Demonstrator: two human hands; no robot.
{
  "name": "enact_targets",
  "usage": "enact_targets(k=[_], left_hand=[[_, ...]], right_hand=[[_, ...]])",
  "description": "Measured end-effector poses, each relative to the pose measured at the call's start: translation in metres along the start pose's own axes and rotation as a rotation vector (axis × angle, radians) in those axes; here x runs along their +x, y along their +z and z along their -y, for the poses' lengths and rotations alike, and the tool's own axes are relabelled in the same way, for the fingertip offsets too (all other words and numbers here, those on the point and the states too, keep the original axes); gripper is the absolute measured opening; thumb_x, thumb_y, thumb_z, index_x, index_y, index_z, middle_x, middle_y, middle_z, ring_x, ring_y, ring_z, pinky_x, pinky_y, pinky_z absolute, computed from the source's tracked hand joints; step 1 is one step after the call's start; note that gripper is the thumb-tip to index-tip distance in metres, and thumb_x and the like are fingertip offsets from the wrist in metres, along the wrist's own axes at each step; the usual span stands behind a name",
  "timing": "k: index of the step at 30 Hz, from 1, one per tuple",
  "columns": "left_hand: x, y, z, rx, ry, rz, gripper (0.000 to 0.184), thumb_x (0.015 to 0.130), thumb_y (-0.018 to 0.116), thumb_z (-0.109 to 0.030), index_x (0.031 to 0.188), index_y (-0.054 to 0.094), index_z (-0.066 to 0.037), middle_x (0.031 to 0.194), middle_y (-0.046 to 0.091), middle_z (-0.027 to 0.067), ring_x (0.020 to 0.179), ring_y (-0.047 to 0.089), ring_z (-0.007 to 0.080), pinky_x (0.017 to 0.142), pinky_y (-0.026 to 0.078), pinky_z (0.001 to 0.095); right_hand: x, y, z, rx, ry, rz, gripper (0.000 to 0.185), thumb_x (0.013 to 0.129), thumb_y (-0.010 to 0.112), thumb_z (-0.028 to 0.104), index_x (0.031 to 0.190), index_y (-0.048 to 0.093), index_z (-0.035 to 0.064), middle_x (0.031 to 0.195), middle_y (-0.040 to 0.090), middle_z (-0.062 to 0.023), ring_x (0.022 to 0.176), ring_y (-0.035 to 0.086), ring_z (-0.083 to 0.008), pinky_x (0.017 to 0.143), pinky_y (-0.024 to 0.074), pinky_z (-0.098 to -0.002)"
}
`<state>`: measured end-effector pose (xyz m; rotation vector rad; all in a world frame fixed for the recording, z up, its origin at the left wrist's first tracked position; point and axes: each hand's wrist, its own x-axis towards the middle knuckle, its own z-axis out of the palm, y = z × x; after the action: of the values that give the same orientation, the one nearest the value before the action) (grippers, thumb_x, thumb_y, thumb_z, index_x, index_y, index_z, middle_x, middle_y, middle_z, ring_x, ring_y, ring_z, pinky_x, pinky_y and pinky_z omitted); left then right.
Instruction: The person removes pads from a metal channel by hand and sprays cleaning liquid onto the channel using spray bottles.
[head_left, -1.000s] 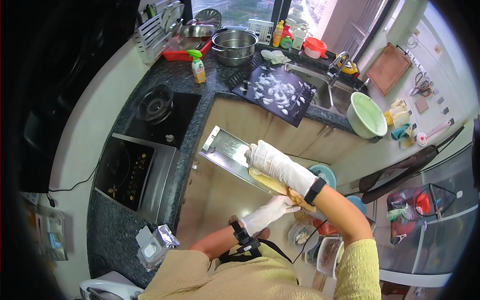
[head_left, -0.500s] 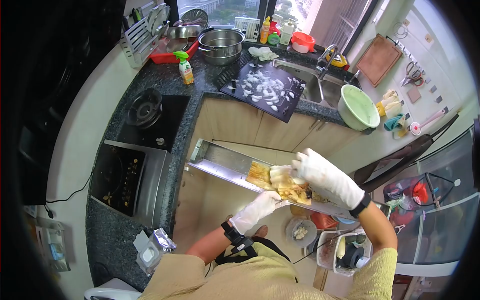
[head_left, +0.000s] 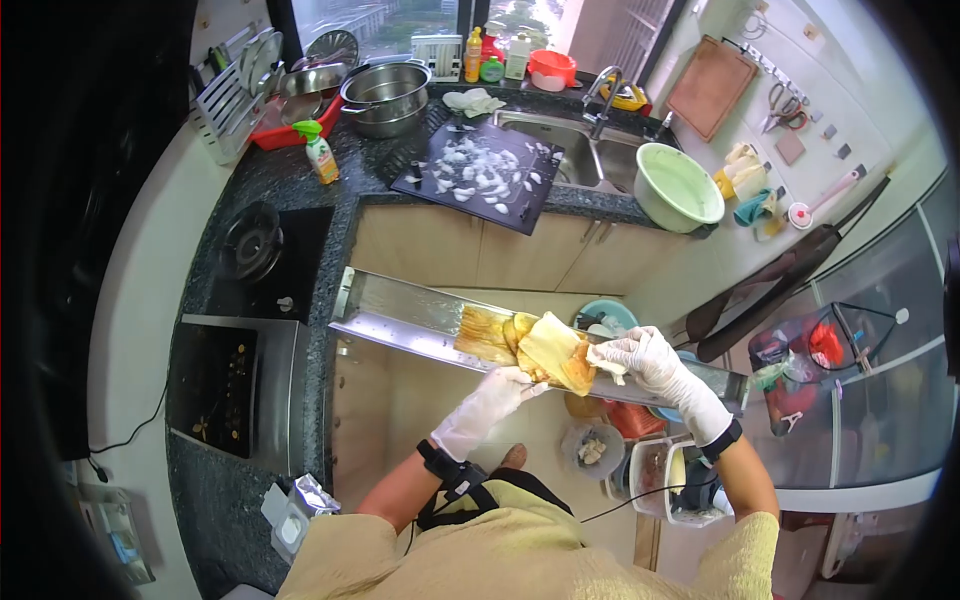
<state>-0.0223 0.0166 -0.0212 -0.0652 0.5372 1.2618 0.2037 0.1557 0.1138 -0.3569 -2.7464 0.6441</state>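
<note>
A long, narrow metal tray (head_left: 395,305) slants across in front of me. Lying in it are yellow-brown stained, layered sheets (head_left: 485,335), which look like soaked paper towels, with a paler folded one (head_left: 550,345) on top. My left hand (head_left: 490,408), in a white glove, has its fingers closed at the tray's near edge, just below the sheets. On the right, my gloved right hand (head_left: 655,372) pinches a crumpled whitish piece (head_left: 607,365), apparently paper towel, at the stained pile's right end.
A black panel (head_left: 530,215) covered with white foam lies on the counter beside the sink (head_left: 570,150). A green basin (head_left: 680,190) stands right of it. Below the tray are a clear bowl (head_left: 592,450) and a white bin (head_left: 640,480). The cooktop (head_left: 215,385) is at left.
The right hand has moved down and right, from over the pile to its right end, and now pinches a whitish piece. The pale sheet lies more spread out. The whole view has shifted.
</note>
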Motion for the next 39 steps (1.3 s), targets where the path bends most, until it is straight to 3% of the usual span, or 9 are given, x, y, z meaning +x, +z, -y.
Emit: enact_targets(k=[4,10,14,16,19,22,29,32,39], left_hand=[[-0.004,0.001,-0.005,0.040,-0.022,-0.013,0.033,0.076,0.049,0.007,0.109,0.051,0.006,0.116,0.055,0.0145,0.108,0.054,0.0263,0.095,0.046,0.0416],[-0.007,0.015,-0.001,0.070,-0.018,-0.016,0.039,0.076,0.046,0.007,0.115,0.048,0.008,0.118,0.053,0.0154,0.110,0.053,0.0277,0.095,0.047,0.0420],[0.000,0.020,0.009,0.059,-0.044,0.014,0.043,0.076,0.043,0.007,0.119,0.045,0.007,0.120,0.052,0.0161,0.111,0.053,0.0288,0.095,0.047,0.0423],[-0.001,0.026,0.012,0.084,-0.050,0.025,0.041,0.076,0.046,0.005,0.117,0.047,0.006,0.120,0.054,0.0158,0.111,0.053,0.0272,0.095,0.046,0.0394],[0.002,0.019,0.021,0.105,-0.052,0.038,0.040,0.076,0.045,0.004,0.116,0.047,0.008,0.120,0.053,0.0167,0.110,0.054,0.0277,0.096,0.047,0.0391],[0.000,0.019,0.022,0.102,-0.094,0.023,0.037,0.077,0.045,0.004,0.113,0.048,0.009,0.120,0.053,0.0177,0.110,0.055,0.0286,0.095,0.047,0.0388],[0.001,0.012,0.024,0.014,-0.071,-0.014,0.038,0.076,0.044,0.007,0.113,0.045,0.009,0.116,0.053,0.0192,0.106,0.056,0.0306,0.096,0.048,0.0406],[0.008,0.007,0.024,-0.012,-0.102,-0.026,0.039,0.075,0.044,0.007,0.114,0.044,0.008,0.115,0.053,0.0185,0.105,0.056,0.0301,0.095,0.048,0.0417],[-0.001,0.015,0.019,-0.064,0.003,-0.023,0.038,0.076,0.042,0.008,0.114,0.046,0.009,0.113,0.055,0.0187,0.104,0.057,0.0296,0.091,0.052,0.0394]], right_hand=[[-0.023,-0.011,-0.013,0.014,-0.050,-0.130,0.017,0.081,0.069,0.012,0.093,0.068,0.0001,0.090,0.070,-0.0090,0.080,0.065,-0.0142,0.069,0.0493,-0.0251],[0.000,-0.022,-0.016,0.788,0.576,-0.260,0.032,0.074,0.069,0.010,0.106,0.065,0.0131,0.064,0.060,-0.0092,0.059,0.058,-0.0208,0.058,0.0449,-0.0259],[0.102,-0.021,0.051,-0.299,-0.218,-0.262,0.031,0.071,0.066,0.006,0.101,0.063,0.0120,0.074,0.063,-0.0088,0.064,0.059,-0.0233,0.057,0.0467,-0.0341],[0.135,0.009,0.049,-0.379,-0.283,-0.144,0.024,0.068,0.064,0.011,0.092,0.065,0.0151,0.086,0.066,-0.0084,0.072,0.060,-0.0264,0.061,0.0476,-0.0351],[0.176,0.059,0.052,-0.577,-0.384,0.258,0.017,0.071,0.062,0.010,0.088,0.059,0.0103,0.074,0.059,-0.0038,0.070,0.060,-0.0219,0.060,0.0484,-0.0342],[0.175,0.099,0.045,-1.166,-0.663,0.034,0.006,0.075,0.054,0.014,0.073,0.054,0.0084,0.061,0.051,-0.0027,0.055,0.053,-0.0177,0.052,0.0407,-0.0317],[0.186,0.133,0.008,-0.622,-0.529,0.255,0.008,0.073,0.054,0.014,0.074,0.058,0.0081,0.062,0.054,-0.0056,0.059,0.056,-0.0203,0.056,0.0415,-0.0329],[0.184,0.124,0.029,-0.743,-0.360,0.470,0.010,0.072,0.056,0.017,0.075,0.061,0.0096,0.068,0.059,-0.0075,0.063,0.058,-0.0230,0.060,0.0437,-0.0337],[0.180,0.100,0.035,-0.547,-0.466,0.419,0.005,0.070,0.057,0.014,0.074,0.057,0.0119,0.076,0.055,-0.0030,0.071,0.055,-0.0201,0.062,0.0426,-0.0321]])
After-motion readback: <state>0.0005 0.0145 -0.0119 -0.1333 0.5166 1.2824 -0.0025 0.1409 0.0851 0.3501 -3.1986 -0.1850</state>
